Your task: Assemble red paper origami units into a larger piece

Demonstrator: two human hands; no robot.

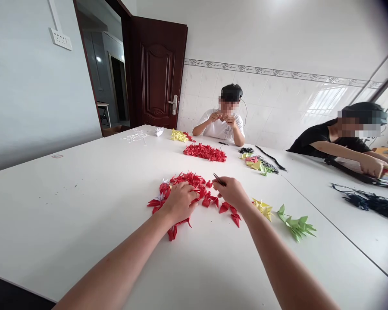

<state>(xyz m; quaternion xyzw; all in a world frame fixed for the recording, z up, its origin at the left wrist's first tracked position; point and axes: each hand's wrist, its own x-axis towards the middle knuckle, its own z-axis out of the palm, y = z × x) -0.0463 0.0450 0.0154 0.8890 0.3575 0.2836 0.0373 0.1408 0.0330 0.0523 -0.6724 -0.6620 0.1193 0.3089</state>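
Note:
My left hand reaches over a loose heap of red folded paper cranes, palm down, with its fingers apart and touching them. Whether a crane sits under the fingers is hidden. To the right of the heap, my right hand is closed around a small dark pointed tool; its tip points up and left, and its exact kind does not show. Several single red cranes lie between and below my hands. Yellow cranes and green cranes rest beside my right forearm.
Across the white table, a person in white holds up both hands. Another person in black handles something at the right. More red cranes, yellow cranes, white strings and dark tassels lie about.

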